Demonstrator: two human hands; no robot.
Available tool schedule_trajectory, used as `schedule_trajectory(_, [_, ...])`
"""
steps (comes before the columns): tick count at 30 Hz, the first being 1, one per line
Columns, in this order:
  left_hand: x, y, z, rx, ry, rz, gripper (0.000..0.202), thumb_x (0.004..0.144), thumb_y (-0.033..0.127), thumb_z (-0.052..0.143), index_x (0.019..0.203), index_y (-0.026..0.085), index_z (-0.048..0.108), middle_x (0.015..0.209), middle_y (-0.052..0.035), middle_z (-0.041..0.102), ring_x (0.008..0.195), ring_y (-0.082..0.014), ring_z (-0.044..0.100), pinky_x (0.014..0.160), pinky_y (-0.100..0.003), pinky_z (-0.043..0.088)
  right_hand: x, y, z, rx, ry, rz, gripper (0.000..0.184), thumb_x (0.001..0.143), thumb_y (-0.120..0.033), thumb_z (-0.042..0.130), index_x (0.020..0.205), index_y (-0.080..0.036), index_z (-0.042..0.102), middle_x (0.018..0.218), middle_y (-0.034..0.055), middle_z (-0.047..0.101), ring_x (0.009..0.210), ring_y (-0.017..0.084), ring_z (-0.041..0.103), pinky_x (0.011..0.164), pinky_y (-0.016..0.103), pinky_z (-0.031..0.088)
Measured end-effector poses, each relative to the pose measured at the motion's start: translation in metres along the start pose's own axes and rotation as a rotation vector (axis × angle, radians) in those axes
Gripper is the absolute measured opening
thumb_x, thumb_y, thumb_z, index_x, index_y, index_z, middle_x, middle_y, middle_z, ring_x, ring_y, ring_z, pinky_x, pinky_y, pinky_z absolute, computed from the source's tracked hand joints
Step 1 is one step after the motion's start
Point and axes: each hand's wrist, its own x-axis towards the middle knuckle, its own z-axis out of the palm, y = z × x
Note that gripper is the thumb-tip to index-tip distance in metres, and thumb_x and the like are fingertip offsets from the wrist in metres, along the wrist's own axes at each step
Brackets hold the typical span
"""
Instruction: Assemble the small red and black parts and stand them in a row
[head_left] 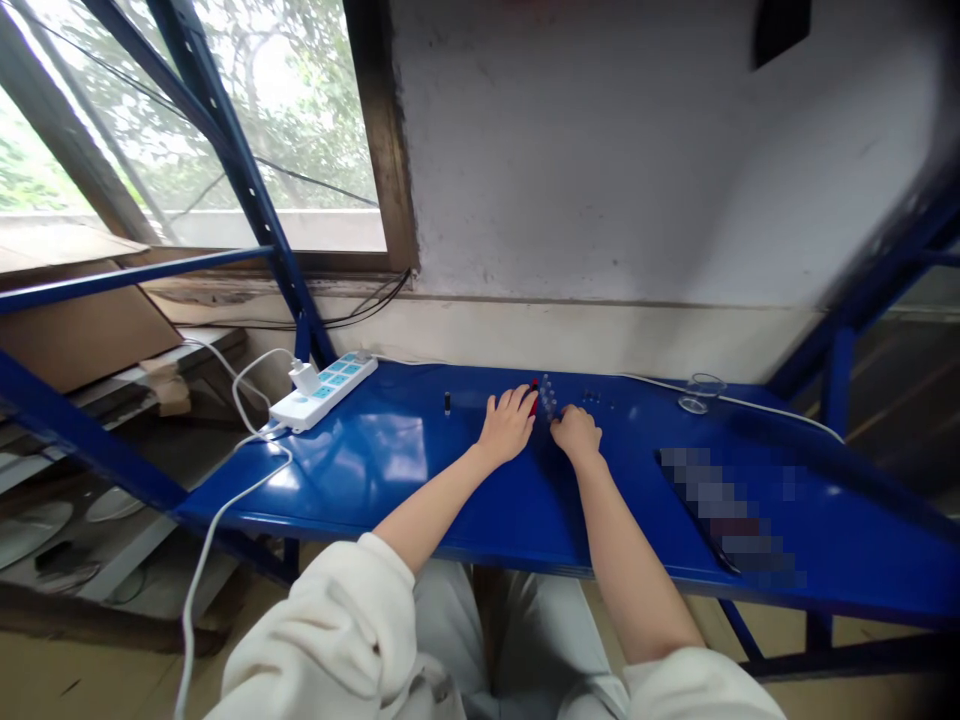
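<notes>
My left hand rests over the blue table, its fingers curled against a small red and black object whose kind I cannot make out. Just right of that stands a clear piece with rows of round bumps. My right hand is closed at the lower end of this clear piece, the fingertips partly hidden; what they pinch is too small to tell. A small black and white cylinder stands upright to the left of my hands. Several tiny dark pieces lie beyond my right hand.
A white power strip with a plug and cable sits at the table's left end. Clear round glass-like items are at the back right. A blurred-out flat dark packet lies front right. Blue metal posts frame the table.
</notes>
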Motion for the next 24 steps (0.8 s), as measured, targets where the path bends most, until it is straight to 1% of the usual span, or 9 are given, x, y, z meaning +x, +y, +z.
schedule_trajectory(6, [0.005,-0.005,0.010,0.002,-0.028,-0.015,0.039,0.086,0.024,0.034,0.124,0.021,0.039,0.130,-0.0103,0.039,0.112,-0.0246,0.038,0.092,-0.044,0.030,0.000,0.000,0.002,-0.030,-0.031,-0.028,0.030,0.078,-0.024,0.043,0.103,-0.012,0.056,0.107,0.0183,0.054,0.101,0.030,0.050,0.078,0.043,0.040])
schedule_trajectory(11, [0.006,-0.005,0.015,-0.008,-0.034,0.028,0.037,0.086,0.022,0.034,0.122,0.022,0.041,0.126,-0.0094,0.042,0.110,-0.0227,0.040,0.090,-0.042,0.031,0.000,-0.001,0.005,-0.041,-0.021,-0.043,0.031,0.077,-0.029,0.047,0.103,-0.014,0.055,0.108,0.0175,0.054,0.102,0.030,0.049,0.078,0.042,0.040])
schedule_trajectory(14, [0.007,-0.005,0.017,-0.009,-0.037,0.043,0.034,0.086,0.019,0.034,0.117,0.022,0.046,0.123,-0.0089,0.045,0.109,-0.0217,0.041,0.089,-0.041,0.030,0.000,-0.001,0.006,-0.042,-0.019,-0.048,0.031,0.077,-0.030,0.048,0.103,-0.013,0.055,0.108,0.0177,0.053,0.102,0.030,0.048,0.078,0.043,0.040])
schedule_trajectory(19, [0.012,-0.006,0.015,-0.039,-0.032,0.045,0.028,0.085,0.015,0.036,0.106,0.021,0.053,0.114,-0.0070,0.052,0.103,-0.0205,0.043,0.084,-0.037,0.032,0.001,-0.001,0.007,-0.037,-0.027,-0.051,0.032,0.078,-0.031,0.047,0.103,-0.013,0.055,0.109,0.0176,0.052,0.103,0.031,0.048,0.078,0.043,0.040])
schedule_trajectory(24, [0.015,-0.007,0.009,-0.091,-0.061,0.023,0.017,0.083,0.016,0.042,0.094,0.019,0.055,0.097,-0.0059,0.056,0.094,-0.0192,0.046,0.080,-0.035,0.032,0.001,0.000,0.009,-0.047,0.005,-0.069,0.031,0.079,-0.031,0.047,0.102,-0.013,0.056,0.108,0.0171,0.053,0.102,0.030,0.049,0.077,0.043,0.040])
